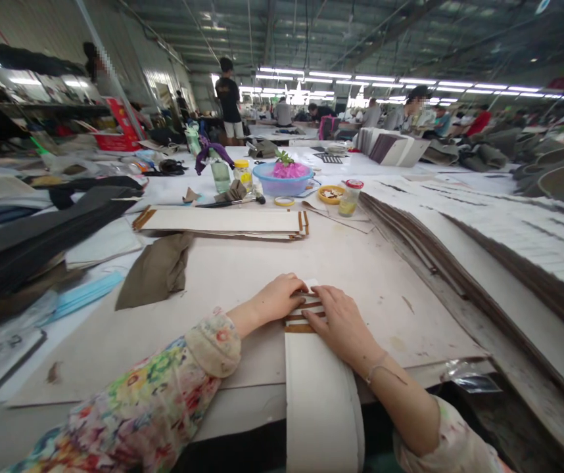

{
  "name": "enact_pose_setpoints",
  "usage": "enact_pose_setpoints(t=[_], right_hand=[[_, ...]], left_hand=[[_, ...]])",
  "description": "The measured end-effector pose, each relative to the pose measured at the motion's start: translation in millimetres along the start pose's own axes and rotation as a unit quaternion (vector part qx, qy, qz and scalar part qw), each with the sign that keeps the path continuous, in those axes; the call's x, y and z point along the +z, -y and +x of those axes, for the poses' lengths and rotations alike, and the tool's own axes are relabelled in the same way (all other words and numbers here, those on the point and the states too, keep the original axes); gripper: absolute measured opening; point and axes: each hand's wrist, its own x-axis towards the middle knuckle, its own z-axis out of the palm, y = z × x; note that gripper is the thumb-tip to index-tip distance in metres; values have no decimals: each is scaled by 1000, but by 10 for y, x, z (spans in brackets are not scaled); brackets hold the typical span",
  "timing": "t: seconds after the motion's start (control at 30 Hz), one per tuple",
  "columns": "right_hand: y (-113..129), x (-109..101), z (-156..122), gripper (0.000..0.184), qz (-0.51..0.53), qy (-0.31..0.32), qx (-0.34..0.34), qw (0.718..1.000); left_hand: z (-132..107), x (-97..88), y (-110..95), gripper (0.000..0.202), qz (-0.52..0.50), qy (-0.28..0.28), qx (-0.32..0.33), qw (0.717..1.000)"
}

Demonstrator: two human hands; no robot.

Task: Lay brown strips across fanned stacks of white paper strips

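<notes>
Tube lights [329, 74] glow across the workshop [361, 33]; a stained board [233, 276] lies on your white counter [385, 172], a blue basin [275, 186] beyond. The fingers [316, 320] of your left hand [278, 299] and right hand [346, 323] grip the far end of layered white strips [320, 394], which overhang the board's near edge.

Head view, facing forward and down over table [385, 173]; left hand [282, 299], right hand [345, 323] close, lower centre; ceiling [341, 29] far, top.

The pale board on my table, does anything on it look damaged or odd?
Yes: the board has a dark brown smudge near its left front corner and a brown streak right of your right hand, standing out against its light surface. Cause unclear.
</notes>
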Motion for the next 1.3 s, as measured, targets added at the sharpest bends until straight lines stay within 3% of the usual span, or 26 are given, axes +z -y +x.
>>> enact_pose_setpoints(t=[0.1,0.37,0.53,0.67,0.87,1.13,1.3], right_hand=[[-38,22,34,43,-20,25,-3,999],[-40,-3,164,31,-26,88,-45,995],[5,-4,174,23,-55,90,-78,991],[22,-15,163,23,-67,90,-82,990],[-15,-4,187,28,-38,90,-77,992],[42,42,280,33,44,108,-106,988],[76,27,294,28,13,128,-124,984]], left_hand=[[-60,-7,55,15,-6,-13,-11,1000],[-98,-20,15,10,-13,-16,-7,1000],[-109,-19,-19,10,10,-14,-8,1000],[-183,-30,64,12,-31,-13,-2,999],[-316,-89,163,30,-72,-20,-27,997],[-308,-54,206,28,-84,-17,-34,996],[-348,-78,190,20,-43,-17,13,999]])
